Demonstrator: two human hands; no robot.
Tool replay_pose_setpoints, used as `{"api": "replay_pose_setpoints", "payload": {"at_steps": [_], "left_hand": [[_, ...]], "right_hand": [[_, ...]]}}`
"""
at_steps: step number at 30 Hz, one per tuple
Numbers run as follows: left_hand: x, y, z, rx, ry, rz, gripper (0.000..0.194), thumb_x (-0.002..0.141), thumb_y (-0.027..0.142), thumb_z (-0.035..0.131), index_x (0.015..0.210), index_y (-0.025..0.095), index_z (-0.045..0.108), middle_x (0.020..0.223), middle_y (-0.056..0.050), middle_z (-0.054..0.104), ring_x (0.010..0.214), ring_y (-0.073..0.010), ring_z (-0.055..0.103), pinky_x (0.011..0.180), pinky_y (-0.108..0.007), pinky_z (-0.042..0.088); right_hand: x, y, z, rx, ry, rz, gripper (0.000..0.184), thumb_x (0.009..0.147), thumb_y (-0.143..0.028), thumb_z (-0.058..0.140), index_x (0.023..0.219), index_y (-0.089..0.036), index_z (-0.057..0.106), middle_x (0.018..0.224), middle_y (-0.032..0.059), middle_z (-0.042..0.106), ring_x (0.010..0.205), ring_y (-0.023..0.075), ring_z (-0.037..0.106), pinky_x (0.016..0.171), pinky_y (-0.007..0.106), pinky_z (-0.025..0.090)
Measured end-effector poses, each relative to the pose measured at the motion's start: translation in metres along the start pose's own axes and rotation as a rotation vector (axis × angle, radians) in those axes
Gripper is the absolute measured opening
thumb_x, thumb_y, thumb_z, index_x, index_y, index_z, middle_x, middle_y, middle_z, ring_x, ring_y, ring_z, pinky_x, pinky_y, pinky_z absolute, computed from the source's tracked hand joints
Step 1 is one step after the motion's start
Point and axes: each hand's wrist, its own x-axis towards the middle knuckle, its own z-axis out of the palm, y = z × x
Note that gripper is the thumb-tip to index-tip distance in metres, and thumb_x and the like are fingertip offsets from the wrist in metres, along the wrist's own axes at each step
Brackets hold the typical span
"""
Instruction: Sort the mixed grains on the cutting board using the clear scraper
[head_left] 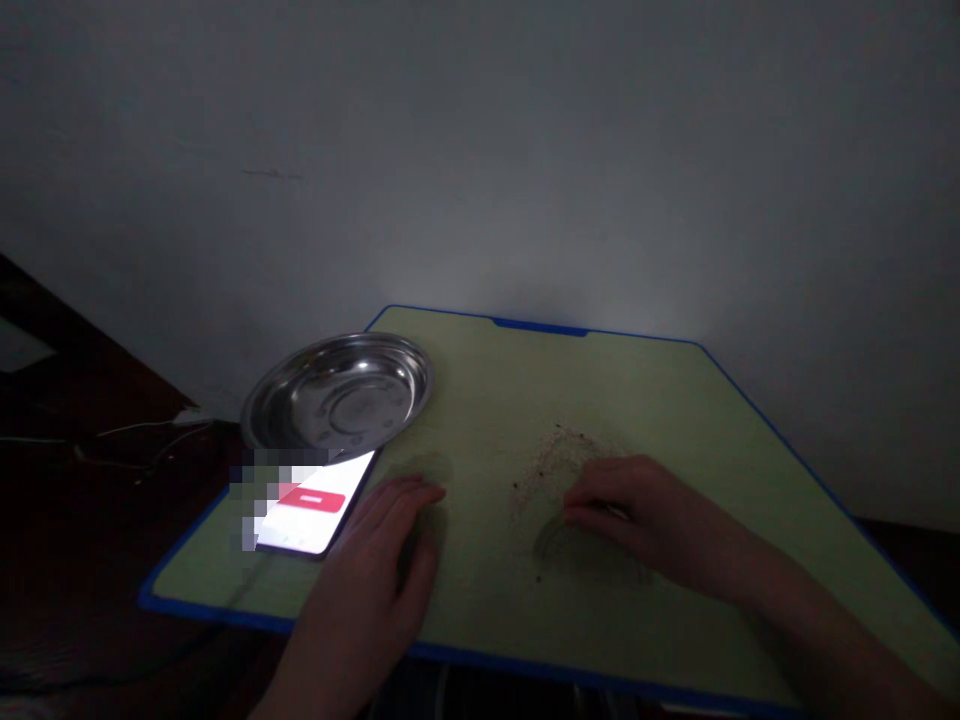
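My left hand (375, 570) lies flat on a green table (660, 400) with a blue edge, fingers stretched out, holding nothing, right beside a lit phone (319, 505). My right hand (637, 505) rests on the table with its fingers curled and drawn together at the near edge of a patch of small dark grains (551, 460). Whether anything is pinched in those fingers is too small to make out.
A shiny steel plate (341, 400) sits at the table's far left corner, just behind the phone. A plain grey wall rises behind the table. Dark floor with a white cable (127, 435) lies to the left.
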Motion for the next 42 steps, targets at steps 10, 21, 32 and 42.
{"api": "replay_pose_setpoints", "payload": {"at_steps": [10,21,32,42], "left_hand": [[0.001,0.0,-0.001,-0.036,-0.012,-0.004,0.027,0.089,0.02,0.048,0.113,0.024,0.059,0.113,-0.008,0.07,0.104,-0.0264,0.069,0.088,-0.048,0.058],[0.0,-0.003,0.0,-0.047,0.011,0.006,0.028,0.087,0.019,0.048,0.111,0.024,0.061,0.112,-0.008,0.071,0.105,-0.0262,0.069,0.088,-0.048,0.059],[0.001,-0.002,-0.002,-0.073,0.007,-0.022,0.028,0.085,0.018,0.048,0.108,0.024,0.063,0.112,-0.008,0.072,0.105,-0.0265,0.069,0.088,-0.049,0.058],[0.0,-0.003,0.0,-0.076,0.003,-0.025,0.028,0.086,0.019,0.048,0.109,0.023,0.063,0.111,-0.008,0.072,0.104,-0.0271,0.069,0.088,-0.05,0.058]], "right_hand": [[-0.002,-0.012,-0.004,-0.048,0.036,-0.003,0.025,0.095,-0.025,0.06,0.072,-0.018,0.067,0.066,0.0002,0.064,0.061,0.013,0.055,0.058,0.025,0.037],[0.018,-0.034,0.007,-0.095,0.003,-0.12,0.013,0.093,-0.022,0.065,0.086,-0.018,0.075,0.08,0.0031,0.071,0.073,0.0148,0.062,0.065,0.025,0.04],[0.031,-0.036,0.017,-0.107,0.016,-0.163,0.015,0.094,-0.024,0.063,0.086,-0.02,0.075,0.08,0.0011,0.068,0.071,0.0134,0.06,0.064,0.024,0.039],[0.029,-0.037,0.024,-0.068,0.014,-0.193,0.014,0.093,-0.023,0.065,0.082,-0.018,0.073,0.076,0.0011,0.066,0.069,0.0126,0.057,0.063,0.023,0.037]]}}
